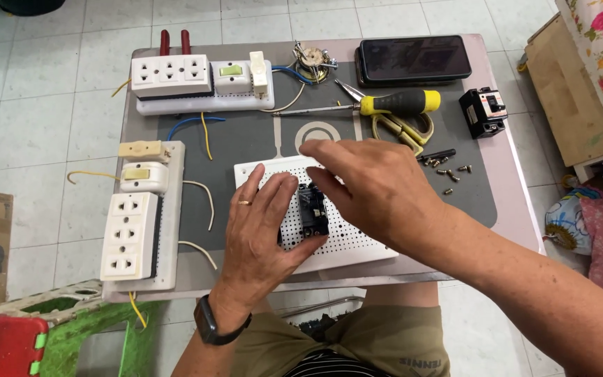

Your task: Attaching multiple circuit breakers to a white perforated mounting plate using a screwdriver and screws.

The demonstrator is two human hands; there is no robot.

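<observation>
Black breaker point(313, 209) half hidden under hands; perforated board point(347, 241) partly covered.
</observation>
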